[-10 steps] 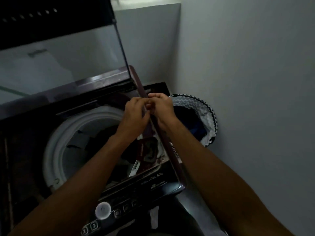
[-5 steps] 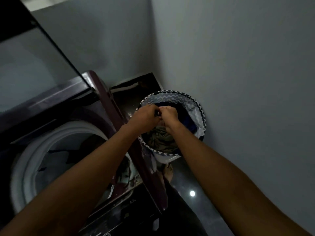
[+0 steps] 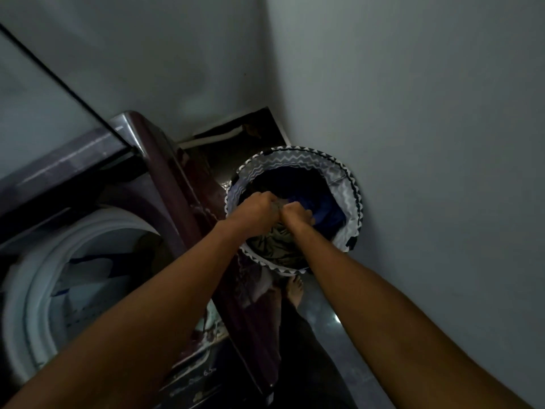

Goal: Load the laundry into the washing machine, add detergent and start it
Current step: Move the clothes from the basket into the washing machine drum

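**Hands back in the hamper for the next garment**

The laundry (image 3: 274, 246) left to load lies in the zigzag-trimmed hamper (image 3: 349, 184), directly under both hands — a striped, olive-toned piece nearest the wrists and a blue one (image 3: 327, 212) just beyond the right knuckles. A second ago the hands were up over the washing machine's rim; now they have swung across to the hamper and dropped inside it, so another load cycle is beginning rather than the detergent step. The left hand (image 3: 256, 209) and right hand (image 3: 295, 212) sit knuckle to knuckle, fingers curled, seemingly pinching a small bunch of grey cloth (image 3: 277, 205) between them — the light is dim, so which garment it belongs to is unclear. The washing machine (image 3: 165, 172) stands just left of the left forearm, its drum (image 3: 38, 276) open with pale clothes already inside.
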{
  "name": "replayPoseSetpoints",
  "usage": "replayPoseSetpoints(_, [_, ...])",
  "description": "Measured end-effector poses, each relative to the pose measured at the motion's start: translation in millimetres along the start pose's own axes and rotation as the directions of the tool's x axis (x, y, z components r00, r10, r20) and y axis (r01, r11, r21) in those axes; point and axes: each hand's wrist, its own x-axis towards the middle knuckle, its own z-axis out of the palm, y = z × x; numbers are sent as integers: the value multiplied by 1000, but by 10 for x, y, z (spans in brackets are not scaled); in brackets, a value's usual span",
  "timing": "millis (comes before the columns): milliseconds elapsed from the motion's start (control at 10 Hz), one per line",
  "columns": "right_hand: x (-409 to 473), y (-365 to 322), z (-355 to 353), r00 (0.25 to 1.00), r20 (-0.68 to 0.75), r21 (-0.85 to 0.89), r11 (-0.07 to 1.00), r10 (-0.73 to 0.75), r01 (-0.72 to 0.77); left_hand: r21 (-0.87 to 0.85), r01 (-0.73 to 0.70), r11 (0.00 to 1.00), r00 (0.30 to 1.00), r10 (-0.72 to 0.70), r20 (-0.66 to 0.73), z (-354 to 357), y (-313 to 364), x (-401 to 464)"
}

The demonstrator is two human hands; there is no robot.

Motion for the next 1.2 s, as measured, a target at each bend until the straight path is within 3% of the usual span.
replayPoseSetpoints(100, [157, 216, 166, 994, 41, 55, 994, -97, 94, -18, -2, 1000, 1000, 1, -20, 102, -22, 2])
replayPoseSetpoints(200, [268, 178, 223, 901, -174, -40, 917, -397, 397, -59, 3, 998, 999, -5, -46, 131, -71, 3])
replayPoseSetpoints(300, [600, 342, 419, 1000, 13, -46, 999, 28, -27, -117, 5, 993, 998, -12, -59, 140, -77, -20])
replayPoseSetpoints(400, [692, 431, 431, 994, 76, 121, 989, 78, -87, -126, 13, 992, 997, -23, -72, 150, -102, -56])
replayPoseSetpoints(500, [302, 221, 257, 997, -21, 402, 912, -73, 75, -184, 6, 983, 989, -34, -147, 142, -116, -62])
replayPoseSetpoints(600, [71, 13, 30, 998, -61, 760, 649, 19, 34, -207, 25, 978, 969, -75, -236, 109, -146, -48])
replayPoseSetpoints(700, [-156, -186, -77, 996, 49, 913, 407, -68, -17, -237, 83, 968, 966, -137, -222, 140, -246, -16])
replayPoseSetpoints(800, [-458, -369, -213, 975, 121, 938, 342, -185, -52, -316, 189, 930, 944, -261, -203, 144, -264, -58])
replayPoseSetpoints(900, [-622, -460, -306, 955, 141, 948, 315, -262, -54, -544, 216, 811, 938, -328, -115, 60, -162, -131])
replayPoseSetpoints(1000, [-671, -462, -374, 952, 144, 920, 391, -269, -28, -843, 264, 469, 915, -398, 64, -99, 44, -233])
replayPoseSetpoints(1200, [-701, -227, -418, 939, 194, 680, 729, -284, 80, -908, 19, 418, 954, -281, -109, -234, 169, -396])
